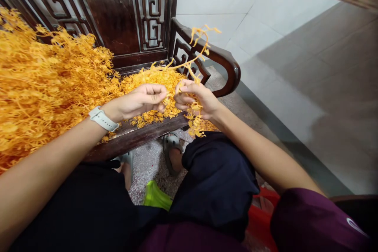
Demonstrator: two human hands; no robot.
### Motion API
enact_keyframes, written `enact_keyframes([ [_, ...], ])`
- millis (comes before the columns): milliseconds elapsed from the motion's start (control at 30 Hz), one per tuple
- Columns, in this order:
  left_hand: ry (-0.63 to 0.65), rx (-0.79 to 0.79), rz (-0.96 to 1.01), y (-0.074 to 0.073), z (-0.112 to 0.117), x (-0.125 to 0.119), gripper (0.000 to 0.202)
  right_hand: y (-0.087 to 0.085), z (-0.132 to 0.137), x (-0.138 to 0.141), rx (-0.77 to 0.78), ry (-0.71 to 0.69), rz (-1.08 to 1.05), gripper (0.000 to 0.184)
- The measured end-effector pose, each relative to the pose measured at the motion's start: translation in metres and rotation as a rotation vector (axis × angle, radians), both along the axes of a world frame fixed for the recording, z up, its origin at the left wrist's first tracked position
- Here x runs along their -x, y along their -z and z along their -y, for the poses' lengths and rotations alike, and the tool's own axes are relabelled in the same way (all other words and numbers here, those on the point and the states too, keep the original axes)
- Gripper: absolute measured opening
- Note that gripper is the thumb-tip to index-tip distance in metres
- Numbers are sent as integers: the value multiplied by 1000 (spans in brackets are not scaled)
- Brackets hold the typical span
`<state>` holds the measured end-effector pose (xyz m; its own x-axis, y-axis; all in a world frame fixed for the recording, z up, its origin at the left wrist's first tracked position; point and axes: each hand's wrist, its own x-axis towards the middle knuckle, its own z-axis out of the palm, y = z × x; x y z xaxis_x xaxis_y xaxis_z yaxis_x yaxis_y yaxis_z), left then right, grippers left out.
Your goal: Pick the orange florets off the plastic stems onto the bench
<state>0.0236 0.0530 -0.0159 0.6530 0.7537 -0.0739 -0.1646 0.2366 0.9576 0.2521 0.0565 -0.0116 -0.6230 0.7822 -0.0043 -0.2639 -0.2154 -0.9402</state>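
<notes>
My right hand (203,100) is closed around a yellow-orange plastic sprig (189,64). One thin stem of it curves up and to the right above the hand, and small branched tips hang below the palm. Just left of it, my left hand (141,102), with a pale watch strap (103,119) at the wrist, pinches a small yellow plastic piece (167,97) at its fingertips. The fingertips of the two hands are close but apart. Under and behind them a layer of loose small yellow pieces (150,82) covers the seat.
A big heap of yellow sprigs (53,86) fills the left of the dark carved wooden bench (138,136). Its curved armrest (230,67) stands behind my right hand. Below are a lime-green plastic object (156,196) and something red (260,220). A tiled wall (280,63) rises at right.
</notes>
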Motion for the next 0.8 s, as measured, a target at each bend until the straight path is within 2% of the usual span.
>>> enact_keyframes([
  [67, -73, -22, -97, 13, -10, 7, 36, 2, -3, -2, 19, 52, 10, 24],
  [267, -451, -71, -339, 48, -36, 28, 37, 10, -11, -10, 138, 187, 113, 32],
  [400, -600, -77, -435, 59, -45, 37, 40, 9, -14, -9, 181, 202, 95, 33],
  [500, -658, -120, -551, 62, -49, 40, 54, 10, -14, -8, 170, 218, 53, 32],
  [600, -623, -290, -636, 59, -46, 35, 56, 12, -14, -8, 169, 234, 23, 26],
  [700, -420, -503, -575, 48, -34, 20, 43, 13, -14, -9, 213, 255, 8, 21],
  [800, -273, -583, -476, 36, -18, -2, 51, 13, -14, -7, 229, 287, -13, 19],
])
